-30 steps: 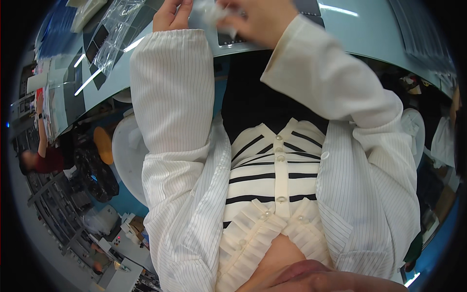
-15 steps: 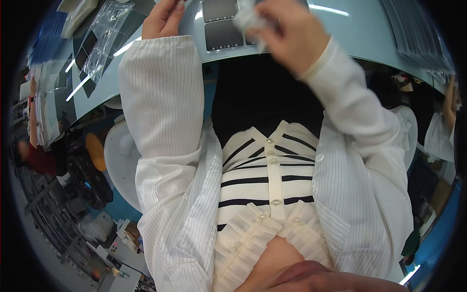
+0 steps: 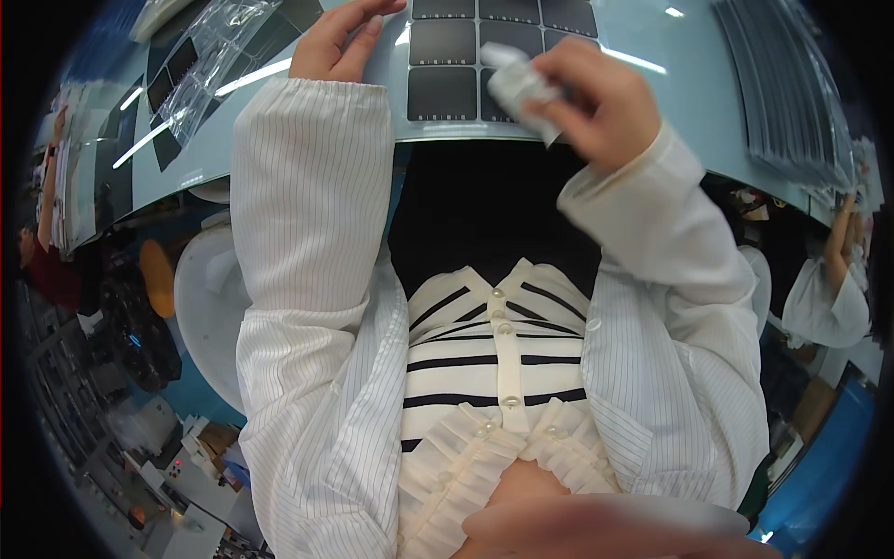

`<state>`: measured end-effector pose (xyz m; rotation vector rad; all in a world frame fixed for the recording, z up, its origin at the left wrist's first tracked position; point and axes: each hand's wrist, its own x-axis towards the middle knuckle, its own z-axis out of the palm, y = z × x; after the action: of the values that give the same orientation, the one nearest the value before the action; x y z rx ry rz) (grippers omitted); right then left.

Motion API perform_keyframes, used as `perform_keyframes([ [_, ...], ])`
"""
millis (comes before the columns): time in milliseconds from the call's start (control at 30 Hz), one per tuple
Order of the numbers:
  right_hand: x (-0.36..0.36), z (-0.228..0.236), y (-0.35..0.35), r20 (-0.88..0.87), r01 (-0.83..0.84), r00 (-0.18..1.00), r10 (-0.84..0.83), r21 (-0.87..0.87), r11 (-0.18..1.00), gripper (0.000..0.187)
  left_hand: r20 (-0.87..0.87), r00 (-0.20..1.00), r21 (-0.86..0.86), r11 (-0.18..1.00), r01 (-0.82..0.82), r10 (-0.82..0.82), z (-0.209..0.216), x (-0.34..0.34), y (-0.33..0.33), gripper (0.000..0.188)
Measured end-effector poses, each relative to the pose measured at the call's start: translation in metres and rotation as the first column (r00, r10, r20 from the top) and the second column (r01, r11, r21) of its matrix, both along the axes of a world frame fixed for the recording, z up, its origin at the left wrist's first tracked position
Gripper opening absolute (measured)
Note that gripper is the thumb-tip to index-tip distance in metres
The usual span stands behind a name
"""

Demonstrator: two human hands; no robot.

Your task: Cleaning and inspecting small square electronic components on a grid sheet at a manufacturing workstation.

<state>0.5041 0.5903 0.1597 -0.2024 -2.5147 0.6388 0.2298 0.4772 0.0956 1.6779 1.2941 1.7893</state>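
Observation:
A sheet of dark rectangular panels [image 3: 442,91] in a grid with pale borders lies on the glossy light blue tabletop in front of me. My right hand [image 3: 605,98] grips a crumpled white wiping cloth [image 3: 512,82] over the panels near the table's front edge; the cloth is slightly blurred and hides parts of them. Beside the sheet's left edge rests my left hand [image 3: 337,42], its fingers stretched out with the thumb apart, holding nothing that I can see. Its fingertips lie close to the upper edge of the picture.
On the left, clear plastic film [image 3: 223,56] lies with dark panels [image 3: 170,76]. A stack of thin transparent sheets [image 3: 787,102] stands at the right. A white chair [image 3: 207,307] is below the table edge. Other people's arms [image 3: 841,233] show at both sides.
The panels and tabletop sit lower in the picture, showing more of the grid. My right hand has shifted rightward and down with the cloth. My left hand stays beside the sheet.

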Motion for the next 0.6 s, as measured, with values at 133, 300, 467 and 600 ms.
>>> perform_keyframes([
  [133, 0.024, -0.009, 0.083, 0.014, 0.264, 0.963, -0.268, 0.124, 0.956, 0.026, -0.239, 0.951, -0.446, 0.848, -0.285, 0.194, 0.036, 0.03, -0.017, 0.032],
  [300, 0.007, 0.002, -0.01, 0.069, -0.131, 0.989, 0.132, -0.023, 0.991, 0.027, -0.412, 0.878, -0.341, 0.852, -0.397, 0.245, 0.032, 0.031, -0.034, 0.031],
  [467, -0.004, -0.005, 0.092, 0.047, 0.189, 0.98, -0.193, 0.082, 0.979, 0.024, -0.343, 0.911, -0.416, 0.834, -0.364, 0.227, 0.045, 0.043, -0.031, 0.031],
  [600, -0.039, -0.002, 0.04, -0.073, 0.004, 0.997, 0.001, 0.072, 0.997, 0.024, -0.45, 0.865, -0.343, 0.851, -0.398, 0.223, 0.051, 0.038, -0.03, 0.029],
])
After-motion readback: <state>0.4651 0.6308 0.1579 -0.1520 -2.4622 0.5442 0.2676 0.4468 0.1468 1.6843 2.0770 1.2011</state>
